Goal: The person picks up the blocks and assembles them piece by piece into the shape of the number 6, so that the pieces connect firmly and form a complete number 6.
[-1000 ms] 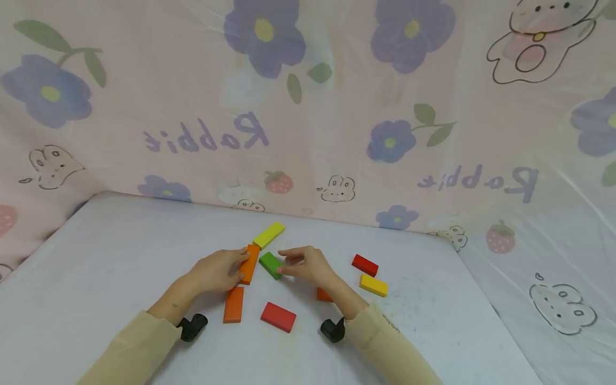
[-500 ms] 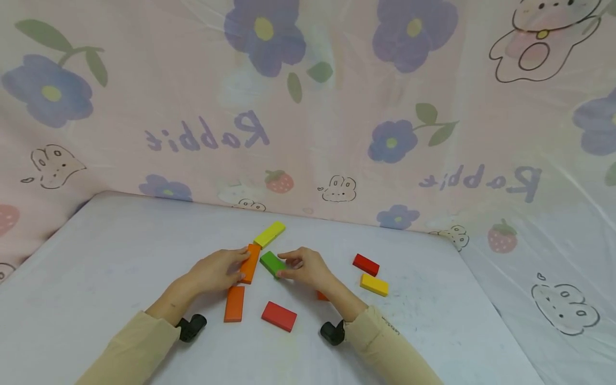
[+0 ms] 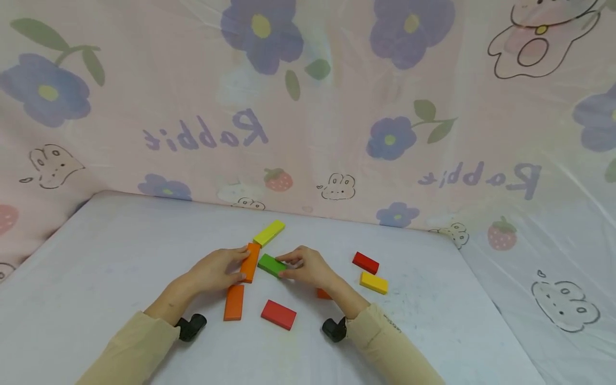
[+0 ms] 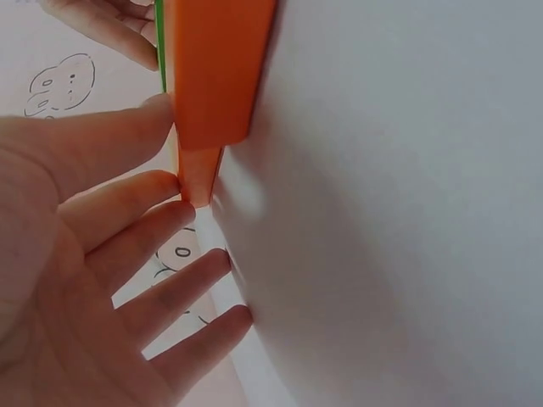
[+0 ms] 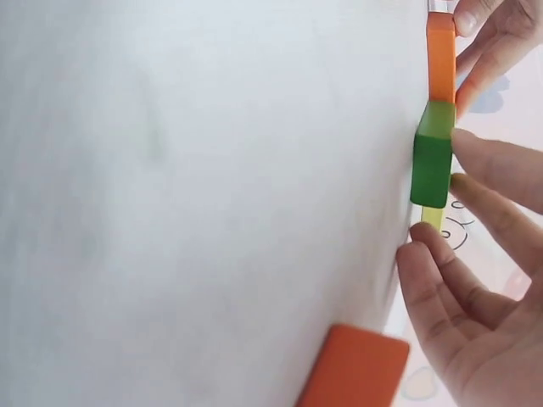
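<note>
My left hand [image 3: 221,270] lies beside an orange block [image 3: 249,262] flat on the white table. Its thumb and index finger touch this block, and the other fingers are spread, as the left wrist view shows. With thumb and index finger, my right hand [image 3: 310,267] pinches the right end of a green block [image 3: 271,264], which lies slanted just right of the orange one. A yellow block [image 3: 269,233] stretches away from the orange block's far end. Nearer me lies another orange block [image 3: 233,302], close to the first one's near end.
A red block [image 3: 278,314] lies in front, between the forearms. Under the right wrist an orange-red block [image 3: 323,293] is partly hidden. Farther right are a dark red block [image 3: 366,262] and a yellow-orange block [image 3: 373,283]. A patterned curtain [image 3: 308,133] stands behind the table.
The green block has turned under the right hand, its right end swinging away from me so that it lies more crosswise. The left hand and the other blocks have stayed put.
</note>
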The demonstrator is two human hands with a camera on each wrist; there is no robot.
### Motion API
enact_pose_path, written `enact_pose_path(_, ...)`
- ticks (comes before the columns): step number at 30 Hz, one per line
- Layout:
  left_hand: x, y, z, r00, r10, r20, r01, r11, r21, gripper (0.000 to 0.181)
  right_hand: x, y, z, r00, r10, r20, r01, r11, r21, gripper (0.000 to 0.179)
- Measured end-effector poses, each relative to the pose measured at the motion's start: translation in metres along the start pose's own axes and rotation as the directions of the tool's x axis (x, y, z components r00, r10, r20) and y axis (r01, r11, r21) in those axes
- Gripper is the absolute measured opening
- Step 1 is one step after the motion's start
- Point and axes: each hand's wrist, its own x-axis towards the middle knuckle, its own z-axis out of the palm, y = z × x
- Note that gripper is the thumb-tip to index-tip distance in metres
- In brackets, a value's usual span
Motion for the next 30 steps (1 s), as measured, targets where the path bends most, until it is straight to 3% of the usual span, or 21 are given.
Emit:
enact_pose_path(11, 0.0004, 0.0024, 0.0032, 1.000, 0.010, -0.024, -0.010, 1.000, 0.018, 0.051, -0.0053, 0.0043, -0.0073, 0.995, -0.010, 0.101, 0.008, 1.000, 0.018, 0.032)
enact_pose_path(23, 0.0001, 0.0067, 0.0046, 0.999, -0.040, -0.019, 0.040, 0.998, 0.038, 0.053, -0.0043, 0.0040, -0.0060, 0.990, -0.030, 0.141, 0.023, 0.998, 0.051, 0.032)
enact_pose_path(30, -0.0004, 0.0061, 0.0049, 0.999, -0.034, -0.019, 0.035, 0.999, 0.036, 0.053, -0.0034, 0.0054, -0.0038, 0.987, -0.078, 0.144, 0.073, 0.997, 0.037, 0.033)
